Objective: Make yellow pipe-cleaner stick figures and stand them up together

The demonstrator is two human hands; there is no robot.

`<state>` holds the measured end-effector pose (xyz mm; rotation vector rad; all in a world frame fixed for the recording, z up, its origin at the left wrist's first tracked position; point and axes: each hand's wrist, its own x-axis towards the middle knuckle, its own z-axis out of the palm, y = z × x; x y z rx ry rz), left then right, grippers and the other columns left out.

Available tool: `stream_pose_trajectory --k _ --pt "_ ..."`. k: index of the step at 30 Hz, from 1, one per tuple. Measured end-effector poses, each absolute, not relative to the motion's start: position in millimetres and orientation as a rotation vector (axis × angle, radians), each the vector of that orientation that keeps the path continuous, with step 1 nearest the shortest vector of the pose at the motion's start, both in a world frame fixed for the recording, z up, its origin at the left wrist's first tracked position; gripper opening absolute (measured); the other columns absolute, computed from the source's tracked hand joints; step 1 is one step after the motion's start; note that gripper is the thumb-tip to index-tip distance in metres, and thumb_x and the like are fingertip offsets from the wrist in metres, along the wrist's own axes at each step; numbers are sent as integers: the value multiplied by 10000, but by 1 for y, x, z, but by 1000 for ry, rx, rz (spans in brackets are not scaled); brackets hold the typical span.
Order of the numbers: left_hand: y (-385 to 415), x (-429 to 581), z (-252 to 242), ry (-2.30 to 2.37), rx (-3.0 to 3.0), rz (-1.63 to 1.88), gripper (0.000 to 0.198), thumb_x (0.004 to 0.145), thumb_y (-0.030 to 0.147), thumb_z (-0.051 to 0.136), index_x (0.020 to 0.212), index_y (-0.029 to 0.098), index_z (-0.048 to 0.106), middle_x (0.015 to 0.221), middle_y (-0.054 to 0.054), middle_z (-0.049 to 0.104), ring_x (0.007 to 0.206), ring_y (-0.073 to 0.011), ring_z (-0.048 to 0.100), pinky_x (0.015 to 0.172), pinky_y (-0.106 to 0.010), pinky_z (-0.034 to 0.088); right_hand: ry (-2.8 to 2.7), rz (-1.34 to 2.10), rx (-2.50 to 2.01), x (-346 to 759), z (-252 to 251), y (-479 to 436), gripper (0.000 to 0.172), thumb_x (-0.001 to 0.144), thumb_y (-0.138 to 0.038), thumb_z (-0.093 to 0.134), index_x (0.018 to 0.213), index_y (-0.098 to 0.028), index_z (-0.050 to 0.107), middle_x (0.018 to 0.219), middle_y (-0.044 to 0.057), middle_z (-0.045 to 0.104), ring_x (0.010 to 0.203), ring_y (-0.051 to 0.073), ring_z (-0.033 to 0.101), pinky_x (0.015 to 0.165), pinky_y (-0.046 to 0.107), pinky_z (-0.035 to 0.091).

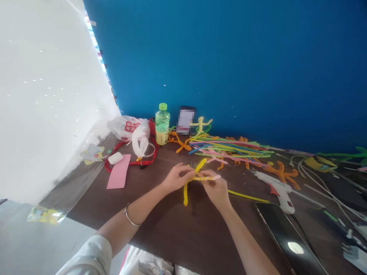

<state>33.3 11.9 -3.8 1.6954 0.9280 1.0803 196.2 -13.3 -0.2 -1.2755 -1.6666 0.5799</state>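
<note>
Near the middle of the table, my left hand (176, 178) pinches a yellow pipe cleaner figure (185, 195) at its centre. One fuzzy limb points up and another hangs down. My right hand (217, 193) has its fingers closed on the same piece from the right. Between the hands, yellow pipe cleaner winds in spaced turns around a thin pale stick (217, 177), whose bare end sticks out over my right hand. The fingertips partly hide the joint. A straight yellow pipe cleaner (249, 196) lies on the table just right of my right hand.
Behind my hands lies a pile of coloured pipe cleaners (232, 147) with orange figures (282, 173). A glue gun (276, 189) and a phone (289, 236) lie to the right. A green-capped bottle (162, 126), a plastic bag (129, 128) and pink paper (119, 173) are at left.
</note>
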Motion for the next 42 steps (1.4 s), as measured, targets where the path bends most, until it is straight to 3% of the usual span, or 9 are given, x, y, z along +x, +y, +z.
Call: stream_pose_trajectory --k 4,7,10,16,20,25,30,37,42 --pt "13 33 -5 927 1696 1089 301 788 399 458 695 174 636 653 -1 615 632 -119 512 930 -336 303 -1659 565 -1256 194 -1 -15 93 725 -255 541 765 -194 599 730 33 636 656 168 592 567 268 480" --pt "12 31 -4 909 1580 1045 341 775 446 463 672 150 597 591 6 531 559 -95 458 681 -257 399 -1683 559 -1235 195 1 -16 89 732 -252 538 764 -195 599 734 31 632 665 166 590 564 262 474" --pt "12 30 -2 849 1443 965 366 732 494 504 687 137 570 576 14 484 507 -74 416 498 -206 334 -1702 550 -1229 196 2 -16 82 736 -245 542 766 -197 602 745 31 628 687 167 590 588 268 476" --pt "11 29 0 739 1284 858 362 712 512 530 696 151 507 531 46 409 444 -46 344 422 -185 242 -1634 682 -1185 196 5 -16 60 716 -237 577 739 -193 610 735 25 626 691 165 590 625 282 477" --pt "10 30 0 711 1250 803 359 711 508 537 689 151 499 520 49 392 440 -42 324 416 -189 206 -1551 868 -1126 195 10 -18 81 690 -259 619 732 -190 620 736 18 631 682 162 597 637 277 480" --pt "9 30 1 652 1229 764 398 679 518 568 675 122 527 596 18 483 495 -45 378 450 -182 238 -1500 1064 -1150 195 10 -20 202 699 -315 613 851 -187 653 822 44 664 771 197 614 699 307 487" --pt "10 30 -2 656 1206 702 410 683 500 575 621 95 576 566 -14 544 476 -49 418 458 -186 269 -1604 962 -1182 194 9 -21 170 717 -327 592 770 -193 681 893 57 662 824 205 597 746 324 472" --pt "11 27 4 736 1192 733 377 681 464 595 696 91 644 626 -47 620 488 -58 454 459 -189 300 -1561 808 -1224 189 12 -26 163 733 -331 575 715 -180 634 703 23 625 650 157 585 611 264 482" --pt "9 26 7 728 1269 819 310 638 385 658 765 103 666 731 -65 654 661 -125 565 624 -232 420 -1535 788 -1258 187 13 -29 132 726 -315 597 696 -186 606 697 19 608 664 158 595 603 253 491"
